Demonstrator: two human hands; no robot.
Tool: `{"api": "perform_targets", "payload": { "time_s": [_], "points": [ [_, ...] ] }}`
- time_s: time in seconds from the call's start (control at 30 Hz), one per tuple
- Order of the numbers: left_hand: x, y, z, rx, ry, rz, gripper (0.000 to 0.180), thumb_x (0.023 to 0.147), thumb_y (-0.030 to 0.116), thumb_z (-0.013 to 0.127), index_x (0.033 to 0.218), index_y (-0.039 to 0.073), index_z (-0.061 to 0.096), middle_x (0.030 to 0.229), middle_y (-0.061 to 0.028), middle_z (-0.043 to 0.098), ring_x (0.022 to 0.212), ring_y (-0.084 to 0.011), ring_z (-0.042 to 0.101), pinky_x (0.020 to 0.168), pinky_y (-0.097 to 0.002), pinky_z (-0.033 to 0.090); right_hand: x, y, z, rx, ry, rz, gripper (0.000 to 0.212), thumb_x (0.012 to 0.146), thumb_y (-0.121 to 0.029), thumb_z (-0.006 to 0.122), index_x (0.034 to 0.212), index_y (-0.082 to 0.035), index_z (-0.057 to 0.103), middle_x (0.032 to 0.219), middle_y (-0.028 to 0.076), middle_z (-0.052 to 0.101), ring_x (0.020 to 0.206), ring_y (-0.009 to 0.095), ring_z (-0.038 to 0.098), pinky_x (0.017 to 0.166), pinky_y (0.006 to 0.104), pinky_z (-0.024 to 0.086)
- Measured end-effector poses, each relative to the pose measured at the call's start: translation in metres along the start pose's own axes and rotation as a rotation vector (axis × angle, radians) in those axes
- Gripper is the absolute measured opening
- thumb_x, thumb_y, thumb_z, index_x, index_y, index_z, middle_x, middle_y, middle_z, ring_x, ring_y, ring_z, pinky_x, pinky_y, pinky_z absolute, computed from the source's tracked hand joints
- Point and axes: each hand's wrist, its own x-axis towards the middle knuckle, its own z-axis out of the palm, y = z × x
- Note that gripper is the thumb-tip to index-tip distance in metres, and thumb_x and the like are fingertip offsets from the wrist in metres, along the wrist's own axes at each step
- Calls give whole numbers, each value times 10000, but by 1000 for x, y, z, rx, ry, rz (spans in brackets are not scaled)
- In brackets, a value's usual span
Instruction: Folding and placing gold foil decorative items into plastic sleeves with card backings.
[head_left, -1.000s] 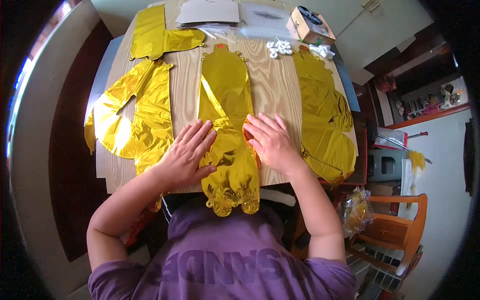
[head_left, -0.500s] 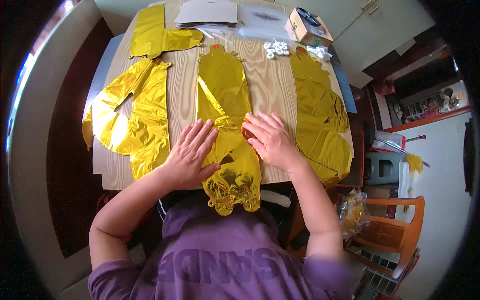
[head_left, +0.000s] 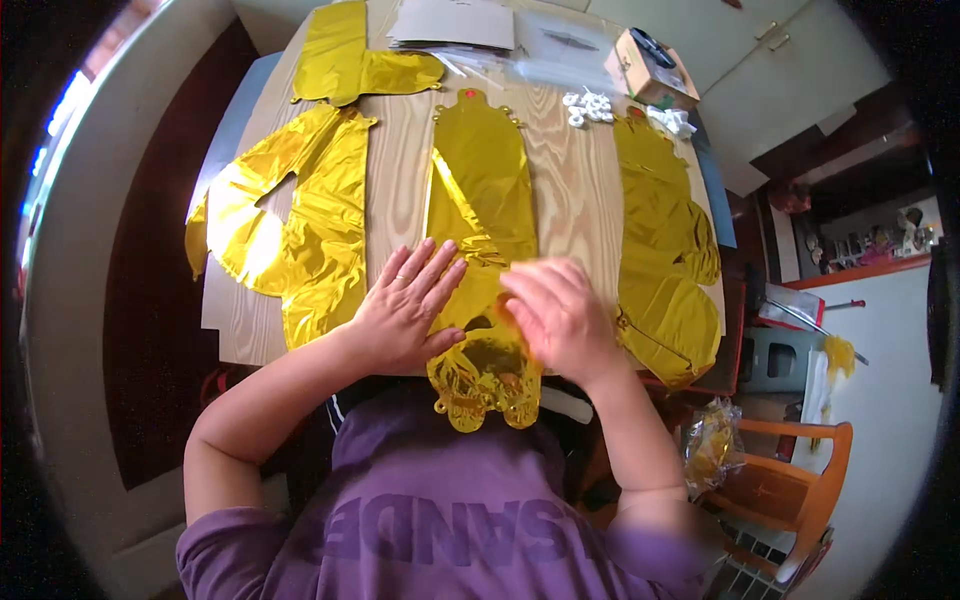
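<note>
At the near edge of the worktop, we find the central gold foil piece lying lengthwise toward the far edge, its lobed end hanging over toward a purple shirt. We judge this overhang a risk: a lean forward could crease the lobes or drag the piece off line.

We record the left hand palm down on the piece's left margin, fingers straight and slightly apart. The right hand is at the right margin, fingers curled and blurred; we cannot tell whether they pinch the foil. Should that hand pull sharply while the left presses lightly, the thin material could skid, wrinkle or tear.

Toward the left edge lies a creased gold foil piece, just beside the left forearm, which could snag it. Along the right edge lies another wrinkled foil piece.

Near the far edge we note white plastic bits, small enough to scatter if knocked, a wooden box by the far right corner, and stacked grey card.
</note>
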Motion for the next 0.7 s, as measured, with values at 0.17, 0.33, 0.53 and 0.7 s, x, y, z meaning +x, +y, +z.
{"api": "perform_targets", "payload": {
  "time_s": [0.17,0.33,0.53,0.7],
  "points": [
    [4,-12,-19,-206,-115,53,777,988,383,503,1587,17,169,1631,-220,217,1520,-400,171,1223,-538,118,-4,-42,29,74,-69,-36,250,903,-195,657,1105,-49,675,976,82,625,935,264,596,848,402,477],
    [10,-27,-33,-401,-72,48,717,969,188,549,1574,21,202,1565,-214,342,1450,-389,323,1203,-460,247,0,-45,38,-7,-95,-84,213,865,-183,659,1040,-62,671,878,59,576,843,251,565,774,389,468],
    [23,-35,-30,-310,41,25,671,885,151,674,1493,69,405,1384,-173,547,1260,-356,533,1072,-446,411,6,-56,33,-93,-133,-50,277,868,-225,675,1099,-72,674,848,44,561,833,239,558,754,381,457],
    [21,-39,-16,-248,127,64,701,837,138,713,1477,82,432,1327,-158,594,1207,-345,563,1052,-444,423,15,-67,46,-204,-162,-8,390,850,-254,708,1186,-61,661,922,87,551,909,268,544,798,412,452]
  ]
}}
